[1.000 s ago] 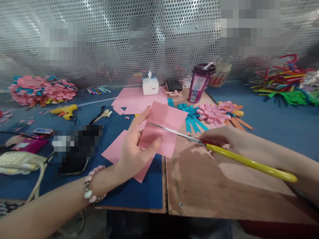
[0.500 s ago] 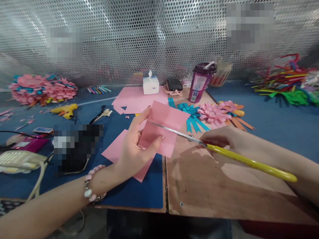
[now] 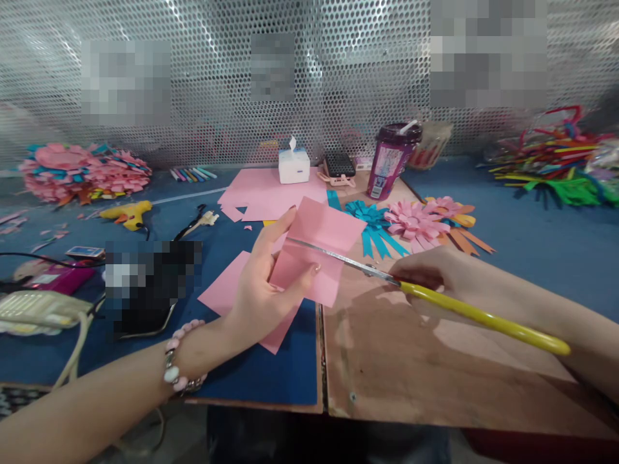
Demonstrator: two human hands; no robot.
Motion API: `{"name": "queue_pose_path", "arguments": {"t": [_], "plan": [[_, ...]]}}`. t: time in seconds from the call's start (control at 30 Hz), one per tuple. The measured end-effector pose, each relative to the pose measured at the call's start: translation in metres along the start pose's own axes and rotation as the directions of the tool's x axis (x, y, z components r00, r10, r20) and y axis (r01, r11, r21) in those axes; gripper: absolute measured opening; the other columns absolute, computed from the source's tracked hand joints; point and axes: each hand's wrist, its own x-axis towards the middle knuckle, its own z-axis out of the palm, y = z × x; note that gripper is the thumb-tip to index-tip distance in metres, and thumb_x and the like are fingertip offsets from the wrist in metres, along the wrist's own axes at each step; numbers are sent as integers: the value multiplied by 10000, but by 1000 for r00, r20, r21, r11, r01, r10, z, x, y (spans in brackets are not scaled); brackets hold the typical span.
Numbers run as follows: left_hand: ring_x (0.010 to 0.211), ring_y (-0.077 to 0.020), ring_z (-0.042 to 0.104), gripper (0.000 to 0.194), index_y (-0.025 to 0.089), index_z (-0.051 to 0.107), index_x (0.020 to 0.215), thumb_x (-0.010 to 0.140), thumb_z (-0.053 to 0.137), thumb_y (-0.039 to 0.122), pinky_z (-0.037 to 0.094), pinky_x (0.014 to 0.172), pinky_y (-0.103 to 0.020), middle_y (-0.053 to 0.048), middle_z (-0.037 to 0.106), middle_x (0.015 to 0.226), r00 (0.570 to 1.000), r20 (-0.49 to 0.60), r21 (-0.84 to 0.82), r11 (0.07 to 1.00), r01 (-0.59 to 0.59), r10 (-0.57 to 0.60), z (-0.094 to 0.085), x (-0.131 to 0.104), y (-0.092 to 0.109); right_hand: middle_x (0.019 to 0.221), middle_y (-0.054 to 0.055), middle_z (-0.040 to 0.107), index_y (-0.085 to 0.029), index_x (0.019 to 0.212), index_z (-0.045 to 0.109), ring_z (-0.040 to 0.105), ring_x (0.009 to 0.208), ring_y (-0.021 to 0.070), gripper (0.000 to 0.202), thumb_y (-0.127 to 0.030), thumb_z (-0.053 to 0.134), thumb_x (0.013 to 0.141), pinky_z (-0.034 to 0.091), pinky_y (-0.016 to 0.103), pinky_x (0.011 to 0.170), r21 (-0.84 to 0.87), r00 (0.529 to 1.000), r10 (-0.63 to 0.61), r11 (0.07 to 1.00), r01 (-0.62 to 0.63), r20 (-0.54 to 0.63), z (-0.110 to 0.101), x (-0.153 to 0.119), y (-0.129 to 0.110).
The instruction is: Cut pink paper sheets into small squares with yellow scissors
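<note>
My left hand (image 3: 265, 270) pinches a pink sheet of paper (image 3: 322, 225) along its left side, thumb on the near face. Yellow-handled scissors (image 3: 476, 316) are gripped in my right hand (image 3: 435, 274). Their blades lie across the paper and reach nearly to my left fingers, with the paper between or against them; how far it is cut I cannot tell. Below the held piece, another pink paper square (image 3: 225, 283) lies on the blue surface, partly covered by my left hand.
Paper flowers (image 3: 416, 219) lie beyond my right hand. A purple cup (image 3: 391, 161), a tissue pack (image 3: 294, 166) and larger pink sheets (image 3: 264, 196) stand or lie at the back. At left are a yellow glue gun (image 3: 128, 214), a blurred dark device (image 3: 149, 290) and cables.
The scissors' handle and my right hand have shifted very slightly, with the blades still across the paper. Otherwise the scene looks the same.
</note>
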Motion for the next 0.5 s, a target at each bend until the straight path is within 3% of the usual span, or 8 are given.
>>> {"name": "queue_pose_path", "arguments": {"t": [0.5], "plan": [[1346, -292, 419, 700, 274, 400, 1415, 787, 707, 236, 404, 1095, -464, -89, 435, 1468, 1000, 7, 7, 1000, 2, -2, -2, 0, 0, 740, 63, 655, -148, 802, 652, 603, 719, 227, 341, -469, 544, 768, 415, 294, 595, 0, 999, -50, 999, 50, 11, 3, 2, 7]]}}
